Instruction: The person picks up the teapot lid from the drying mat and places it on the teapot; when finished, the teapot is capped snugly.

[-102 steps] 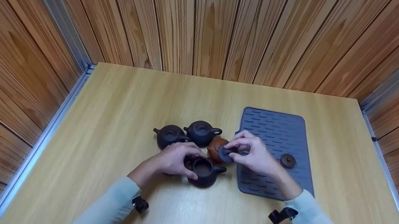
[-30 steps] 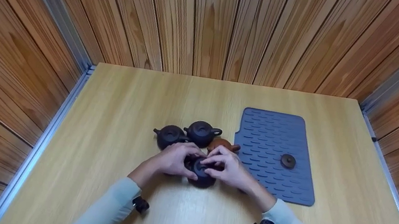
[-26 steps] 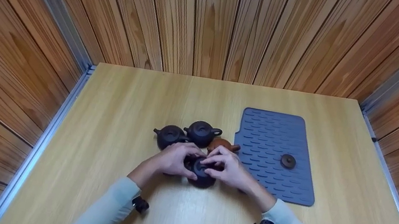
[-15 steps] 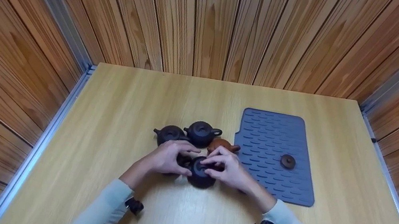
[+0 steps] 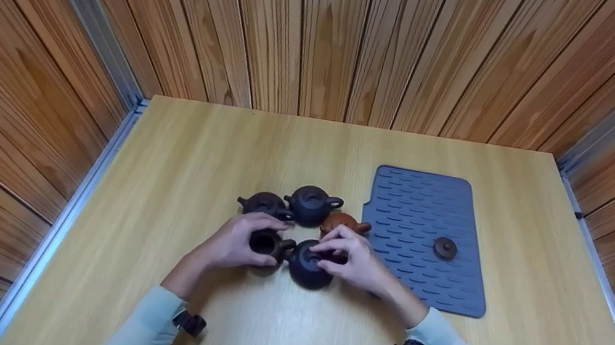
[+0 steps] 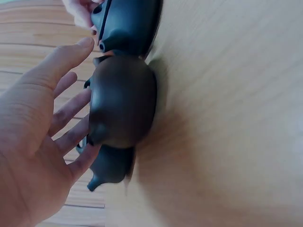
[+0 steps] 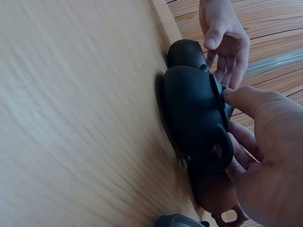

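In the head view, my right hand pinches the lid, which sits on the front black teapot. Its thumb presses near the knob in the right wrist view. My left hand curves loosely around a dark brown teapot with no lid, its opening facing up. The left thumb and fingers are spread, close to that teapot's rim. The two front teapots stand side by side, the brown one's spout or handle toward the black one.
Behind stand two more dark teapots, one at left and one in the middle. A reddish-brown teapot is partly hidden by my right hand. On the grey ridged mat at right lies a brown lid.
My right hand has brought the lid left from over the reddish teapot onto the black one. My left hand has left the black teapot and moved left to the lidless brown one.
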Demonstrator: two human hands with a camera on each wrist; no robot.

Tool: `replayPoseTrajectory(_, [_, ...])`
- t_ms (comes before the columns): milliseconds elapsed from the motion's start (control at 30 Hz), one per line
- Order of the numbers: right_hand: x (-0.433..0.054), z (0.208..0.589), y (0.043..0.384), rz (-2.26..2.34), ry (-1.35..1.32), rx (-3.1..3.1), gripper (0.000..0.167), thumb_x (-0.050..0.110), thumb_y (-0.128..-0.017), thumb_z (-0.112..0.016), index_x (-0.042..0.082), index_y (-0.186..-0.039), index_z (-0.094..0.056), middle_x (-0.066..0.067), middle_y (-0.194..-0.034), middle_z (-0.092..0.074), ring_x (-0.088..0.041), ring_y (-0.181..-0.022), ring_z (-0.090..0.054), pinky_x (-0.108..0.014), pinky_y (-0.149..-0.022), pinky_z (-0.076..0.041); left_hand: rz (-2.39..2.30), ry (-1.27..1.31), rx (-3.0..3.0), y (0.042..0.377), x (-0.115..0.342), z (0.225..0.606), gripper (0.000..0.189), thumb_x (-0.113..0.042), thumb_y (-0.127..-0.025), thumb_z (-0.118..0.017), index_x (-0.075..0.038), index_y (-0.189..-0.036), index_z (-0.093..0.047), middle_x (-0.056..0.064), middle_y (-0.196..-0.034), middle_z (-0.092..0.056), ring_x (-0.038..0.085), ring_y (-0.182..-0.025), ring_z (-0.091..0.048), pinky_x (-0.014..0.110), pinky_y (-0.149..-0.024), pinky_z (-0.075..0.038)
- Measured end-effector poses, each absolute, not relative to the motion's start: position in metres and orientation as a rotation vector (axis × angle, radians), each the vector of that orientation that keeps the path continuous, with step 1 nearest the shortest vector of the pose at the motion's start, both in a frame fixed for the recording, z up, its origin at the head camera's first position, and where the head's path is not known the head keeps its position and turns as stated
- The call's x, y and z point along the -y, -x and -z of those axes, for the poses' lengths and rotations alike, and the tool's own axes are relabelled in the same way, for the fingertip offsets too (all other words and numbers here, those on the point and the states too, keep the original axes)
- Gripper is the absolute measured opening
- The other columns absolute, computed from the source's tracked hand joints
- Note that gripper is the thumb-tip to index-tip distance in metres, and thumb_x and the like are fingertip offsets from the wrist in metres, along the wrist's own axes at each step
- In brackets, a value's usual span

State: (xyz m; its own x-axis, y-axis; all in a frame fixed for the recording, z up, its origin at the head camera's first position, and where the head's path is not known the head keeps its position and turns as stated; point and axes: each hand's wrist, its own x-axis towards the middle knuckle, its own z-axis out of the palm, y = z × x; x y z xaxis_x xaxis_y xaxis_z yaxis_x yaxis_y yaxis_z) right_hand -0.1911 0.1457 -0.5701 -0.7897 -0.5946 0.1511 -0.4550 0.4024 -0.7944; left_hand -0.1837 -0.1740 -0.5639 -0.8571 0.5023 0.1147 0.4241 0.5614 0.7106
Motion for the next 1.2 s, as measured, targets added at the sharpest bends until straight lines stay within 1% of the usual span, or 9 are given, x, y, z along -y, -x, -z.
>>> replayPoseTrajectory(67, [-0.147, 0.57, 0.191, 1.336, 0.95, -2.498, 0.028, 0.011, -0.095, -0.088, 0.013, -0.123, -0.087, -0.011, -0.127, -0.074, -0.028, -0.125, -0.068, -0.034, -0.113, -0.053, -1.209, -0.783, -2.685, 0.181, 0.179, 0.565, 0.063, -0.023, -0.087, -0.098, -0.008, -0.144, -0.076, 0.014, -0.149, -0.075, 0.04, -0.144, -0.067, 0.064, -0.125, -0.05])
replayPoseTrajectory(200, [-0.149, 0.57, 0.191, 1.327, 0.968, -2.501, 0.029, 0.01, -0.095, -0.087, 0.013, -0.124, -0.087, -0.012, -0.13, -0.074, -0.031, -0.126, -0.068, -0.038, -0.115, -0.054, -1.265, -0.731, -2.678, 0.177, 0.185, 0.568, 0.062, -0.023, -0.087, -0.099, -0.011, -0.144, -0.076, 0.014, -0.149, -0.074, 0.04, -0.144, -0.067, 0.064, -0.125, -0.049])
replayPoseTrajectory(433, [-0.152, 0.568, 0.19, 1.3, 0.965, -2.49, 0.031, 0.013, -0.097, -0.087, 0.015, -0.128, -0.086, -0.012, -0.136, -0.074, -0.035, -0.132, -0.067, -0.045, -0.119, -0.052, -1.314, -0.664, -2.679, 0.173, 0.195, 0.577, 0.06, -0.021, -0.086, -0.1, -0.012, -0.141, -0.077, 0.011, -0.141, -0.073, 0.034, -0.135, -0.069, 0.053, -0.118, -0.054])
replayPoseTrajectory(633, [-0.155, 0.566, 0.191, 1.316, 0.989, -2.453, 0.031, 0.013, -0.098, -0.086, 0.014, -0.129, -0.085, -0.013, -0.138, -0.075, -0.037, -0.135, -0.067, -0.044, -0.121, -0.05, -1.355, -0.545, -2.639, 0.17, 0.2, 0.583, 0.061, -0.022, -0.087, -0.099, -0.016, -0.144, -0.076, 0.012, -0.142, -0.069, 0.034, -0.134, -0.066, 0.056, -0.117, -0.052])
replayPoseTrajectory(733, [-0.156, 0.565, 0.191, 1.303, 0.994, -2.44, 0.031, 0.015, -0.098, -0.086, 0.014, -0.129, -0.085, -0.013, -0.139, -0.075, -0.037, -0.135, -0.066, -0.044, -0.121, -0.049, -1.369, -0.511, -2.625, 0.17, 0.201, 0.585, 0.059, -0.022, -0.087, -0.099, -0.016, -0.142, -0.077, 0.013, -0.141, -0.069, 0.033, -0.132, -0.066, 0.052, -0.114, -0.053])
replayPoseTrajectory(800, [-0.157, 0.564, 0.192, 1.297, 1.001, -2.431, 0.03, 0.015, -0.098, -0.086, 0.014, -0.128, -0.085, -0.014, -0.139, -0.075, -0.037, -0.136, -0.066, -0.044, -0.12, -0.049, -1.379, -0.507, -2.62, 0.171, 0.201, 0.586, 0.058, -0.021, -0.086, -0.1, -0.015, -0.139, -0.078, 0.013, -0.14, -0.069, 0.032, -0.13, -0.066, 0.048, -0.112, -0.054])
replayPoseTrajectory(933, [-0.157, 0.563, 0.192, 1.286, 1.011, -2.422, 0.027, 0.014, -0.098, -0.086, 0.014, -0.125, -0.086, -0.014, -0.139, -0.075, -0.038, -0.136, -0.065, -0.04, -0.116, -0.052, -1.387, -0.513, -2.624, 0.172, 0.201, 0.588, 0.057, -0.021, -0.084, -0.101, -0.014, -0.137, -0.079, 0.012, -0.138, -0.07, 0.03, -0.126, -0.068, 0.042, -0.108, -0.054])
replayPoseTrajectory(1067, [-0.158, 0.562, 0.193, 1.279, 1.012, -2.416, 0.027, 0.015, -0.099, -0.085, 0.014, -0.125, -0.086, -0.014, -0.139, -0.075, -0.038, -0.135, -0.066, -0.035, -0.109, -0.055, -1.393, -0.508, -2.617, 0.173, 0.202, 0.589, 0.056, -0.021, -0.084, -0.101, -0.015, -0.136, -0.079, 0.012, -0.137, -0.07, 0.028, -0.125, -0.068, 0.04, -0.106, -0.054])
replayPoseTrajectory(1200, [-0.162, 0.561, 0.194, 1.287, 1.039, -2.407, 0.027, 0.014, -0.099, -0.085, 0.012, -0.126, -0.086, -0.017, -0.14, -0.074, -0.039, -0.133, -0.067, -0.035, -0.104, -0.06, -1.405, -0.5, -2.607, 0.173, 0.201, 0.589, 0.056, -0.02, -0.084, -0.101, -0.015, -0.136, -0.079, 0.012, -0.137, -0.07, 0.029, -0.125, -0.068, 0.042, -0.106, -0.054])
